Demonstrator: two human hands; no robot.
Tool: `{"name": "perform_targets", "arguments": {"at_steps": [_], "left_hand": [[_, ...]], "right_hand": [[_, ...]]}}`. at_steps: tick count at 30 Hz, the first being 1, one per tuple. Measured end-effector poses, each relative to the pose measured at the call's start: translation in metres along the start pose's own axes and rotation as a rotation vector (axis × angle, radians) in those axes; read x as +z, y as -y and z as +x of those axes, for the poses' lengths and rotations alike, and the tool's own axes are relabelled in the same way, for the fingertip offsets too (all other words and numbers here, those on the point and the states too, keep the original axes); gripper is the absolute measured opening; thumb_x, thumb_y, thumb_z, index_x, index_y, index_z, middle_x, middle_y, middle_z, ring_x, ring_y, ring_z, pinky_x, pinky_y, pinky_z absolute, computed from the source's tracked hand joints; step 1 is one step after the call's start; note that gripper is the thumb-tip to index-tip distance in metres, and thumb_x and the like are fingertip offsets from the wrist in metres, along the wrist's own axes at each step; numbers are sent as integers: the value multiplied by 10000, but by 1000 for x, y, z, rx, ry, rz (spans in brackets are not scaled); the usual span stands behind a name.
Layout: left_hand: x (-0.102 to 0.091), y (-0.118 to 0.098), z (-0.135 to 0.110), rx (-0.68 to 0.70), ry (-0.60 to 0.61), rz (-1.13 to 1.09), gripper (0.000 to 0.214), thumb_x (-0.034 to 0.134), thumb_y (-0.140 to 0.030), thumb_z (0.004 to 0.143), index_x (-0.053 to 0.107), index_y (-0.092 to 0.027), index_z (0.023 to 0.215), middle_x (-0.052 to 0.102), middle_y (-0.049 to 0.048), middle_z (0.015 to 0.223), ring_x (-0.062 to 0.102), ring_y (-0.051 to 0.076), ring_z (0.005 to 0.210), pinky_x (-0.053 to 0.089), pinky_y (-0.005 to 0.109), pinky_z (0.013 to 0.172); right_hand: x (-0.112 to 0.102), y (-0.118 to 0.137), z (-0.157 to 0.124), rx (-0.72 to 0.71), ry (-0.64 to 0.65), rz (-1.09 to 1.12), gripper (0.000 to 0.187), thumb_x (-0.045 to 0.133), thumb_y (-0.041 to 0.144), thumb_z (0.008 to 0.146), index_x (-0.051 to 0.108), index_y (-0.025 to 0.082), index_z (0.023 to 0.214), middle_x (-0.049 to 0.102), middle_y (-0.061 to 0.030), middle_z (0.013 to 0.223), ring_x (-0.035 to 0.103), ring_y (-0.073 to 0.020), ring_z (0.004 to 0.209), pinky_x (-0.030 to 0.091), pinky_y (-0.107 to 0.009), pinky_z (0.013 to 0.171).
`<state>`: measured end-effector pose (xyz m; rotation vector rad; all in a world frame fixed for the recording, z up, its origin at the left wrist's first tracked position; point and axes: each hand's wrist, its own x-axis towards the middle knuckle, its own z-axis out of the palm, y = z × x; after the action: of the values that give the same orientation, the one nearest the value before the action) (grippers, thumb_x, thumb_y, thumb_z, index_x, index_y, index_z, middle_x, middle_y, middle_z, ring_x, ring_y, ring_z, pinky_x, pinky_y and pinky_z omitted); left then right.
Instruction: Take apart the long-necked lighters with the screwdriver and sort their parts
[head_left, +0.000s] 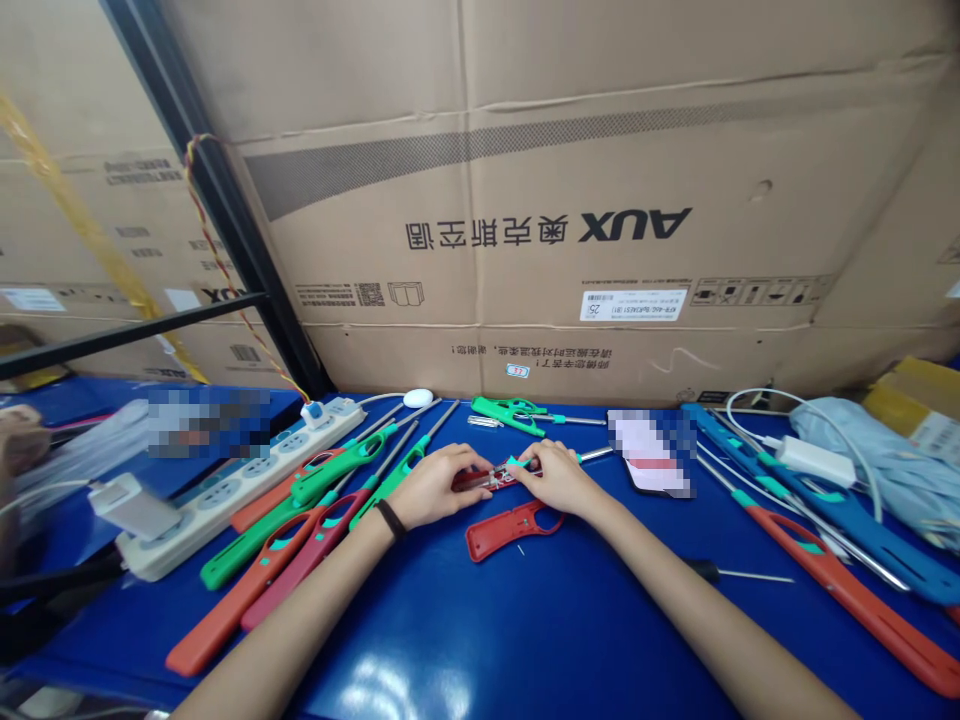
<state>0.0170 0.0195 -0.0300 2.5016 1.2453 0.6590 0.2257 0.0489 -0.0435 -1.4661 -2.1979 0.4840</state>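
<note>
My left hand is curled nearly closed around the butt end of the red lighter, thumb on the near edge and fingers along the far one, I'd say to steady it. My right hand is bent over its front, fingertips drawn together at the teal trigger; my fingers cover so much there that I can't tell which small part they press. The lighter lies between my hands just above the table, its hollow side up, likely so nothing loose drops out, with the rod pointing right, past my hand. Its red cover sits just in front of me, probably to be within easy reach, a tiny pin beside it. The screwdriver lies off to the right, near my forearm. The orange lighter and others are at my left, beside the power strip, perhaps to leave room for my arms. The cover is smooth moulded plastic, a shallow trough ending in a finger loop; the rod is slim, shiny metal. The table is glossy blue, reflecting light, and the carton behind is matt, creased brown cardboard.
</note>
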Motion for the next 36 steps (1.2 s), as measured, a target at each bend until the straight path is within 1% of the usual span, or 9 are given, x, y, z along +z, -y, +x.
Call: {"name": "perform_targets", "arguments": {"at_steps": [5,7,12,15,19,22,26,32,36], "left_hand": [[5,0,-1,-23,-41,19,282,628,-294,818,613,-205,1086,623,59,994,589,211,914,476,342,831],[7,-1,-1,-19,-49,25,305,609,-286,830,600,-217,1126,612,59,996,584,209,915,475,343,834],[15,-4,0,-5,-73,41,331,581,-322,860,581,-236,1180,598,65,1049,561,220,962,463,353,863],[18,-3,1,-7,-84,44,317,568,-329,872,589,-224,1170,604,66,1031,563,217,950,467,348,849],[18,-1,1,6,-87,37,301,572,-332,872,601,-218,1149,607,65,1033,565,213,947,463,346,858],[18,0,1,25,-89,30,299,567,-332,878,598,-217,1152,606,67,1032,563,208,949,462,342,862],[19,1,1,52,-91,24,306,566,-335,880,592,-220,1162,603,72,1052,554,211,975,452,347,879],[20,2,2,46,-101,34,321,577,-339,874,572,-221,1172,611,63,1009,549,214,937,442,346,850],[19,0,2,30,-106,51,313,589,-355,865,582,-214,1144,614,55,949,544,213,889,436,336,814]], "right_hand": [[-1,-4,0,-27,-71,148,221,502,375,861,638,200,865,663,-79,974,586,-247,938,406,-401,835],[-3,-4,0,-27,-102,221,227,481,374,867,622,198,890,674,-81,968,613,-227,876,440,-369,793],[-8,-7,-2,-6,-148,394,162,436,322,871,519,218,963,703,-23,735,664,-193,699,492,-324,706],[-7,-11,-2,16,-163,441,108,412,293,858,453,230,936,701,-2,682,663,-186,645,496,-315,673],[-7,-12,0,70,-207,425,69,344,285,852,377,247,804,688,-11,704,642,-186,634,477,-310,624],[-10,-9,-2,94,-245,368,194,377,390,856,328,257,723,631,-6,665,598,-192,598,447,-308,578],[-10,-4,-6,13,-209,263,348,436,515,848,340,250,644,575,-5,638,545,-187,607,410,-306,604],[2,1,-2,-95,-74,137,208,528,295,841,444,218,667,637,-36,749,576,-226,806,356,-366,783],[7,5,4,-71,-55,167,220,547,264,831,411,220,664,648,-40,759,596,-224,795,361,-363,776]]}}
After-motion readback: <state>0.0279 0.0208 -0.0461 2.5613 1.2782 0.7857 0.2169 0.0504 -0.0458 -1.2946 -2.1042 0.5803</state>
